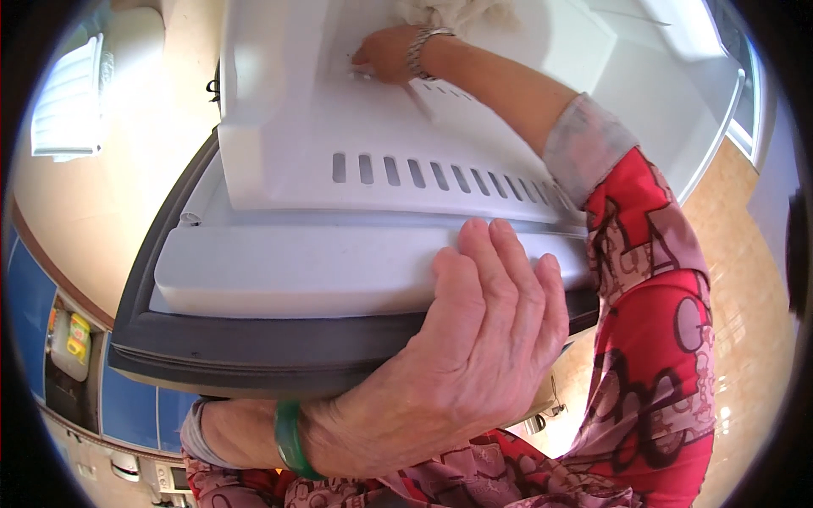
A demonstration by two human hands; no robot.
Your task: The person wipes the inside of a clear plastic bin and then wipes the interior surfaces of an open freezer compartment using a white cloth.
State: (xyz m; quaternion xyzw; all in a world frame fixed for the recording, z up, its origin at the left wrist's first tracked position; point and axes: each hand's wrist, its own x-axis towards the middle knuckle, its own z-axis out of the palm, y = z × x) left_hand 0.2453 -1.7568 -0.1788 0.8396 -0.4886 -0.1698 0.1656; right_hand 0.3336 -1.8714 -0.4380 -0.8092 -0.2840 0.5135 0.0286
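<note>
The white plastic lining (286, 165) of what looks like an open refrigerator door spreads before me, with a row of oblong slots (416, 173) through it. My left hand (483, 336), a green bangle at its wrist, lies with fingers spread over the rounded white ledge (286, 267). My right hand (387, 56), wearing a metal-link watch (419, 54), reaches far in with curled fingers against the lining. Something small and shiny (361, 75) shows under its fingertips; whether the hand grips it is unclear. Beyond that wrist a crumpled pale cloth (457, 11) rests on the white surface.
A dark rubber gasket (273, 336) edges the door. White walls (660, 82) rise at the right beside tiled floor (749, 273). Blue cabinets (130, 406) stand at lower left, with a yellow packet (77, 336) in an open niche. A white ribbed object (67, 98) lies at upper left.
</note>
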